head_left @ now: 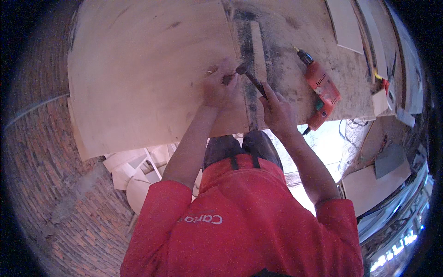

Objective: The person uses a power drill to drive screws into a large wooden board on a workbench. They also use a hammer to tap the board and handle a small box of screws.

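A hammer [255, 84] with a dark head and handle is gripped in my right hand [279, 113], which is closed round the lower handle. Its head is close to the fingers of my left hand [218, 90]. Those fingers are drawn together over a large pale wooden sheet [143, 83], near the sheet's right edge. A small dark bit shows at the fingertips, too blurred to name. Just right of that edge runs a dark-stained strip of the worktable with a narrow pale wooden strip [258, 48] on it.
An orange-red power drill [323, 87] with a bit fitted lies on the worktable [288, 60] to the right. Pale boards [345, 25] lie at the far right. Offcuts [138, 173] are heaped below the table's front edge on the left. A brick surface [50, 152] spreads at the left.
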The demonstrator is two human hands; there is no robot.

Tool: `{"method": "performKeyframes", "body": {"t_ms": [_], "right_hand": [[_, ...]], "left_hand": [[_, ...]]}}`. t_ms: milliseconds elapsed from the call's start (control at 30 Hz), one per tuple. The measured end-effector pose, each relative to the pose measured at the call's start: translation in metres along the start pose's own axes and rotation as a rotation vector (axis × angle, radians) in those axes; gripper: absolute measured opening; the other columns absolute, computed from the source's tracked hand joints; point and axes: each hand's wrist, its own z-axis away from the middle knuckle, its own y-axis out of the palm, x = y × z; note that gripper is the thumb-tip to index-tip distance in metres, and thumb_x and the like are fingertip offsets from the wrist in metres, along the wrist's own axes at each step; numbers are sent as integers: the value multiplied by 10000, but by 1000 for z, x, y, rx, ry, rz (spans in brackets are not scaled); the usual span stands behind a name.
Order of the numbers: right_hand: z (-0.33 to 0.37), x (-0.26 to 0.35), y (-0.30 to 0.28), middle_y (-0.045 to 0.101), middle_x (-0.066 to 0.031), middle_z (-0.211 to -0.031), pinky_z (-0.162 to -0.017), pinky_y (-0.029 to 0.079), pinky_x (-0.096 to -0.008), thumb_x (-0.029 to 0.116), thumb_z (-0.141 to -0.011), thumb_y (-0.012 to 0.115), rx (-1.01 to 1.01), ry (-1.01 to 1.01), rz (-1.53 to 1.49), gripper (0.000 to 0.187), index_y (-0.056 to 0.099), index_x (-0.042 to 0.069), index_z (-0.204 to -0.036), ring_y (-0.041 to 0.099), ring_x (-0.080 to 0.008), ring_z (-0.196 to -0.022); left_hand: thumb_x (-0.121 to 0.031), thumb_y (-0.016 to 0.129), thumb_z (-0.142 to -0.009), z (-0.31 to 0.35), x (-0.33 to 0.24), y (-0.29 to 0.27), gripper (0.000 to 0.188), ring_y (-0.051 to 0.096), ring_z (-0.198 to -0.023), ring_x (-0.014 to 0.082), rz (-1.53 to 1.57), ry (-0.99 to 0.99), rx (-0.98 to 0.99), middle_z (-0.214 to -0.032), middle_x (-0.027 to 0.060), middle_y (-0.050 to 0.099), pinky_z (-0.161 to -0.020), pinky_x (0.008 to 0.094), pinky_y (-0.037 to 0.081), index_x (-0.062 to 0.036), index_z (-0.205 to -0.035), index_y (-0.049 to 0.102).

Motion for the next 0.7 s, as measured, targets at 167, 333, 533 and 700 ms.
{"method": "performKeyframes", "body": {"t_ms": [167,333,533,700], "right_hand": [[-2,10,2,701,-230,-1065,-728,549,-525,199,-995,646,2,-2,28,503,525,177,-1483,700,-440,-895],[-5,4,7,700,-231,-1042,-724,547,-522,177,-992,644,22,11,51,519,515,178,-1495,695,-447,-894],[-1,9,6,700,-252,-1069,-756,555,-511,149,-989,644,-39,3,-76,527,510,153,-1498,698,-452,-942],[-7,8,1,702,-268,-1091,-776,560,-494,137,-984,647,53,62,-32,506,536,127,-1478,699,-452,-974]], "left_hand": [[-133,798,-832,3,-5,1,555,714,-921,360,79,-111,-3,-935,137,759,-841,441,565,-87,-1365,648],[-131,801,-835,1,7,5,570,716,-952,348,46,-13,-7,-944,119,764,-881,447,556,-80,-1378,638],[-113,799,-836,1,7,7,502,716,-973,339,20,69,-68,-965,135,768,-902,454,552,-54,-1318,671],[-102,793,-841,-1,1,0,415,727,-943,325,107,-127,71,-1006,142,770,-875,444,566,-42,-1242,705]]}}
